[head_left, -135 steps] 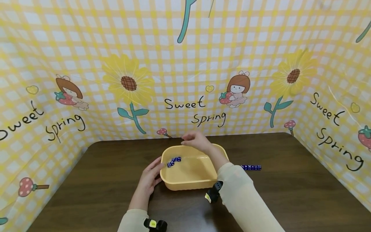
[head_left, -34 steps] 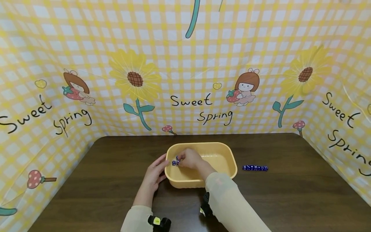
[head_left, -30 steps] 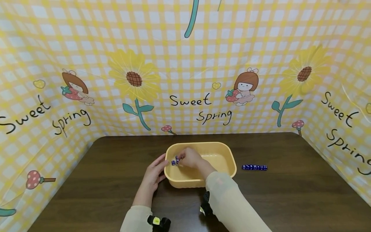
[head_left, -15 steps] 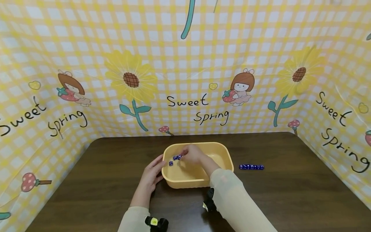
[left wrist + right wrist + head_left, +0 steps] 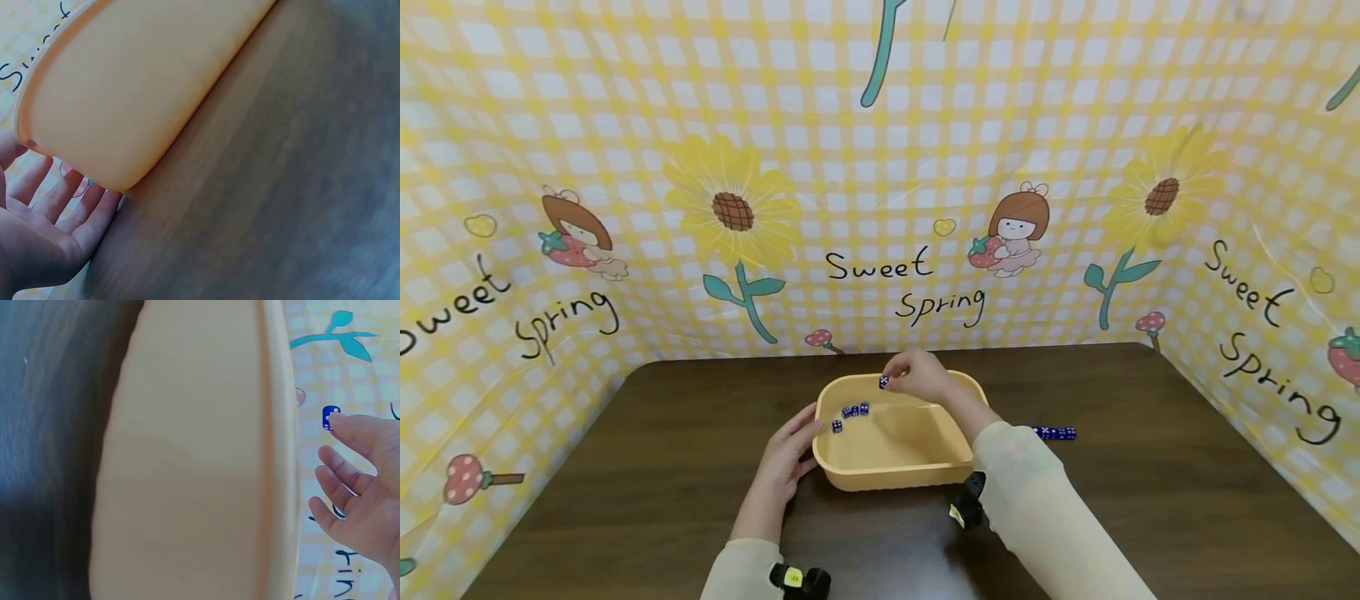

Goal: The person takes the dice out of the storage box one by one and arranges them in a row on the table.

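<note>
My right hand (image 5: 925, 377) pinches a die (image 5: 883, 382) at its fingertips, lower fingers apart; my left hand (image 5: 784, 458) rests with fingers extended against the tub (image 5: 895, 480). The table (image 5: 625, 475) carries that tub midway along its far edge. Right of it, partly behind my sleeve (image 5: 1037, 492), lies a row of dice (image 5: 1055, 433). Inside, three dice (image 5: 854, 411) cluster toward the far left corner, one (image 5: 837, 427) by the left wall. The pinched one hangs above rim height. I judge this as lifting one out; the next move probably calls for a firm pinch, clear over the right rim.
</note>
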### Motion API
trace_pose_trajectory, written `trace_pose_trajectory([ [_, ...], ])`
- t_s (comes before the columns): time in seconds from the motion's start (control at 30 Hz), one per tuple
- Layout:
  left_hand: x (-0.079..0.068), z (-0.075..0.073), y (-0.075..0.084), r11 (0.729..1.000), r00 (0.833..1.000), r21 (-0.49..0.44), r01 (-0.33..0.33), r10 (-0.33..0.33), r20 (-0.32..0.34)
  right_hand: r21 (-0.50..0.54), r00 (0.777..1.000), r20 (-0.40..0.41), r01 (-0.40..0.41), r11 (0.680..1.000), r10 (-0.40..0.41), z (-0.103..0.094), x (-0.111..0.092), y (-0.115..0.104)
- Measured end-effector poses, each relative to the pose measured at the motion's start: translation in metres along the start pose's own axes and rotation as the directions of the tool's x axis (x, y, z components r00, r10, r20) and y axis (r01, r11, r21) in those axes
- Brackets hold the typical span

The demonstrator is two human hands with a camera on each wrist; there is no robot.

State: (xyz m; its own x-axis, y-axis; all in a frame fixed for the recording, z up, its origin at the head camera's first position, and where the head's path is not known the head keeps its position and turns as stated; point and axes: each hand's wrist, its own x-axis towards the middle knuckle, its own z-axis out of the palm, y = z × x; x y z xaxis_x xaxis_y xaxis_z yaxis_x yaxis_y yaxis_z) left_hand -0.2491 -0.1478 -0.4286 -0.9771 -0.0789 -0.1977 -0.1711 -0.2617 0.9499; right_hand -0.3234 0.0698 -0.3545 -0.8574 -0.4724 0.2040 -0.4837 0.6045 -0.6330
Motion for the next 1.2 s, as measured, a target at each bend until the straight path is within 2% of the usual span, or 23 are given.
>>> trace_pose_trajectory([
  [0.37,0.0,-0.003,0.002,1.0,1.0,0.0,0.015,-0.015,0.011,0.053,1.0,0.008,0.029,0.998,-0.029,-0.029,-0.007,0.004],
  [0.5,0.002,-0.003,0.001,1.0,1.0,-0.001,0.011,-0.011,0.013,0.08,1.0,-0.005,-0.007,0.997,0.007,-0.044,-0.01,0.005],
  [0.67,0.002,-0.002,0.001,1.0,1.0,-0.008,0.013,-0.013,0.014,0.078,0.998,-0.059,-0.019,0.997,0.024,-0.062,-0.017,0.008],
  [0.93,0.001,-0.002,0.001,1.0,1.0,-0.004,0.013,-0.012,0.023,0.111,0.993,-0.086,-0.067,0.992,0.077,-0.079,-0.029,0.027],
  [1.2,0.001,0.0,0.0,1.0,1.0,-0.01,0.016,-0.016,0.019,0.128,0.986,-0.127,-0.094,0.987,0.11,-0.105,-0.048,0.045],
])
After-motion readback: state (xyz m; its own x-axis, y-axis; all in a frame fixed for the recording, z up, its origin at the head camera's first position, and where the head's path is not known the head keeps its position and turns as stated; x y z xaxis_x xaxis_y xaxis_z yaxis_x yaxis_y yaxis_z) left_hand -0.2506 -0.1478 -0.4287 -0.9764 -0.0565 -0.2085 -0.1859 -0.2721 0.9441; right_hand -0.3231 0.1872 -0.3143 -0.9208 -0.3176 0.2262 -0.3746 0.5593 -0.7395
